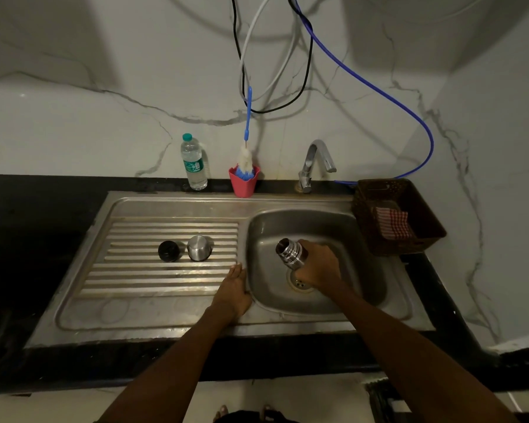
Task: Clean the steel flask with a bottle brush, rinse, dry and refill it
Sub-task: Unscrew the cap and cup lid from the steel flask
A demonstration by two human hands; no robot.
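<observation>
So the black bench is carrying a steel sink with a ribbed drainer on the left and the basin on the right. A brown basket is sitting at the right edge with a checked cloth folded in it, which I'm guessing is for drying. The tap is standing behind the basin, not running as far as I can tell.

The right hand is wrapping its grip around the steel flask, holding it tilted over the basin with the open threaded mouth pointing up-left, just above the drain. The left hand is lying flat with straight fingers on the ridge between drainer and basin, holding nothing.

The water bottle and the bottle brush, standing head-down in a pink cup, are waiting at the back wall. The steel cap and black stopper are resting side by side on the drainer.

Looks like the brushing is coming next. I'd be reaching for the brush with the free left hand while keeping the flask low over the basin, mouth tipped toward the brush, so drips are landing in the sink
</observation>
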